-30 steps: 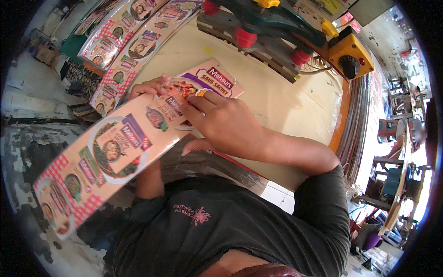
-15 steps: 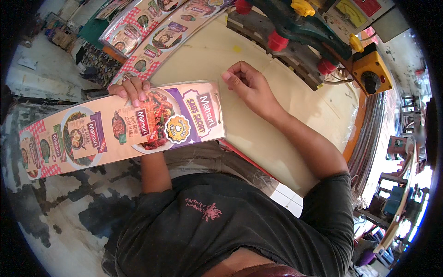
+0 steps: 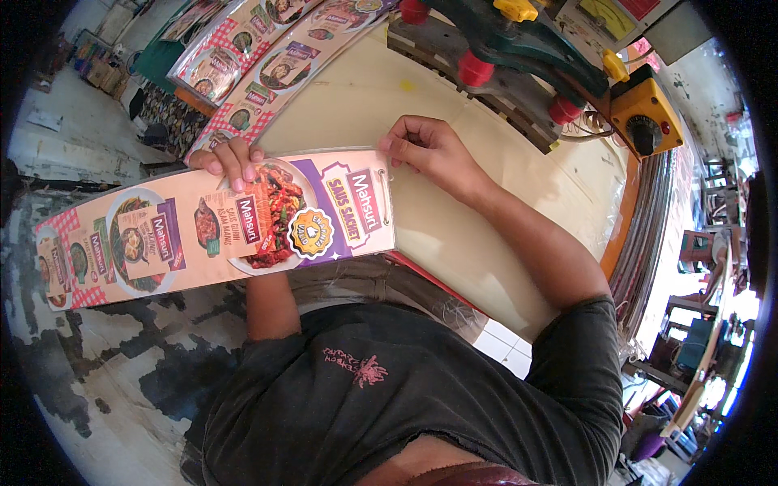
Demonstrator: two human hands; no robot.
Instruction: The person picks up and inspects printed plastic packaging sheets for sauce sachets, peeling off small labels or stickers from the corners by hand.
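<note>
A long printed plastic display strip (image 3: 182, 231), peach and purple with food pictures, is held up in front of me at the left. My left hand (image 3: 228, 159) grips it, fingers curled over its far edge and the rest of the hand hidden behind it. My right hand (image 3: 429, 155) is at the strip's right end, by the far corner, with thumb and index finger pinched together. Whether something thin is between those fingertips cannot be made out. A small metal eyelet shows near the strip's right edge.
More such printed strips (image 3: 284, 77) lie at the far left of the cream-coloured worktable (image 3: 494, 235). At the far right stands a dark green machine (image 3: 519, 53) with red knobs and a long metal bar. A yellow control box (image 3: 647, 121) with a black dial is beside it.
My right hand has moved slightly left and nearer, so its pinched fingertips now meet the strip's far right corner. The left hand keeps its grip; the strip has barely shifted.
</note>
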